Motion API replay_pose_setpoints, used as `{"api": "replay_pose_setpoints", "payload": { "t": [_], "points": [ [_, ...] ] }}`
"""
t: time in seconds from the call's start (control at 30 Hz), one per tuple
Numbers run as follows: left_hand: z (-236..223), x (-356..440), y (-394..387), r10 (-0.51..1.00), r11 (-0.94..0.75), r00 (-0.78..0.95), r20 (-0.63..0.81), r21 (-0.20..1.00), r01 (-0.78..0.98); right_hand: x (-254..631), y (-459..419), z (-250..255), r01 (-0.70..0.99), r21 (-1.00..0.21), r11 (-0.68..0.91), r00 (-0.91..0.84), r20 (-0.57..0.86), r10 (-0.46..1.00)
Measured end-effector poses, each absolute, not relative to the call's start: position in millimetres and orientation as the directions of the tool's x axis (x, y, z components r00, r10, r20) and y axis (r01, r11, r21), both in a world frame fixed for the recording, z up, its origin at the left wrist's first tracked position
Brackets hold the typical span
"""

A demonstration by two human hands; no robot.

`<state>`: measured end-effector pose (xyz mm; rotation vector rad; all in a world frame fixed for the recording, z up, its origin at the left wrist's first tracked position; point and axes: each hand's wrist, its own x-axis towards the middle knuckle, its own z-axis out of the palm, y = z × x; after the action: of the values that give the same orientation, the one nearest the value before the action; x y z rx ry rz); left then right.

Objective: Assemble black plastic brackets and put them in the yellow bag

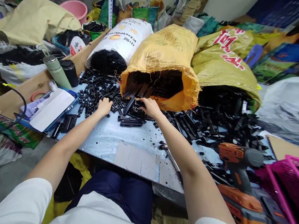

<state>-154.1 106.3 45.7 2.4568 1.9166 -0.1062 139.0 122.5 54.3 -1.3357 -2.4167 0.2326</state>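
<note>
Small black parts (pixel 91 98) are scattered in a loose heap left of centre; one long black piece (pixel 129 105) is slanted near the frame's centre.

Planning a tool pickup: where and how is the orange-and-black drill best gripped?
I'd take the drill by its handle, coming from the left. The handle is the narrow neck between the bulkier motor head and battery base; the pink basket crowds the base's right side.

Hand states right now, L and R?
Left hand: over small black parts; grip can't be told.
Right hand: fingers at a black part by the orange sack; grip can't be told.
</note>
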Motion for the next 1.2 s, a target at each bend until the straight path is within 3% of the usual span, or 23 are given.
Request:
{"api": "replay_pose_setpoints", "payload": {
  "t": [0.1, 0.2, 0.33, 0.43, 0.53, 0.63, 0.7, 0.77, 0.8, 0.87, 0.93, 1.03, 1.1, 1.2],
  "points": [
    [51.2, -156.2, 112.3, 0.945, -0.315, 0.312, -0.100, -0.011, 0.949, 140.9, 86.9, 58.4, 0.533, -0.794, 0.292, -0.310, 0.138, 0.941],
    [61.5, -156.6, 107.9, 0.913, -0.393, 0.390, -0.121, -0.008, 0.919, 137.0, 44.6, 62.5, 0.219, -0.974, 0.065, -0.233, 0.012, 0.972],
    [86.8, -154.8, 70.7, 0.863, -0.497, 0.496, -0.100, 0.008, 0.868, 126.1, -11.6, 61.7, -0.047, -0.999, -0.007, -0.191, 0.002, 0.982],
    [110.9, -148.1, 16.7, 0.791, -0.605, 0.607, -0.079, 0.053, 0.795, 128.4, -58.0, 47.9, -0.071, -0.997, 0.035, -0.223, 0.050, 0.974],
    [123.4, -133.2, -39.3, 0.687, -0.701, 0.710, -0.155, 0.118, 0.703, 148.7, -107.0, 31.4, 0.263, -0.956, 0.133, -0.228, 0.072, 0.971],
    [112.0, -112.9, -73.2, 0.606, -0.737, 0.761, -0.230, 0.198, 0.647, 167.5, -142.0, 24.1, 0.676, -0.704, 0.218, -0.269, 0.040, 0.962],
    [93.5, -100.3, -81.6, 0.600, -0.732, 0.776, -0.196, 0.256, 0.631, 165.8, -150.4, 23.2, 0.807, -0.520, 0.279, -0.311, 0.027, 0.950],
    [72.4, -91.0, -84.6, 0.642, -0.695, 0.762, -0.088, 0.352, 0.627, 152.3, -147.4, 22.6, 0.837, -0.450, 0.311, -0.327, 0.044, 0.944],
    [62.9, -87.7, -86.1, 0.678, -0.659, 0.735, -0.027, 0.421, 0.623, 143.1, -143.3, 22.2, 0.824, -0.483, 0.295, -0.305, 0.061, 0.951],
    [48.8, -82.3, -91.2, 0.750, -0.567, 0.657, 0.074, 0.585, 0.581, 123.8, -134.1, 21.4, 0.708, -0.684, 0.177, -0.184, 0.064, 0.981],
    [42.5, -76.7, -99.3, 0.809, -0.471, 0.573, 0.128, 0.726, 0.502, 108.2, -127.9, 21.6, 0.423, -0.906, 0.004, -0.060, -0.024, 0.998],
    [44.5, -66.9, -111.1, 0.884, -0.368, 0.436, 0.170, 0.828, 0.423, 99.3, -126.7, 24.5, 0.026, -0.988, -0.150, -0.082, -0.151, 0.985],
    [48.4, -62.5, -116.0, 0.912, -0.348, 0.363, 0.193, 0.832, 0.432, 104.3, -128.2, 28.3, -0.021, -0.992, -0.128, -0.126, -0.125, 0.984],
    [51.5, -62.4, -119.1, 0.903, -0.386, 0.372, 0.218, 0.791, 0.475, 121.0, -129.3, 38.5, 0.144, -0.989, 0.014, -0.208, -0.016, 0.978]
  ]
}}
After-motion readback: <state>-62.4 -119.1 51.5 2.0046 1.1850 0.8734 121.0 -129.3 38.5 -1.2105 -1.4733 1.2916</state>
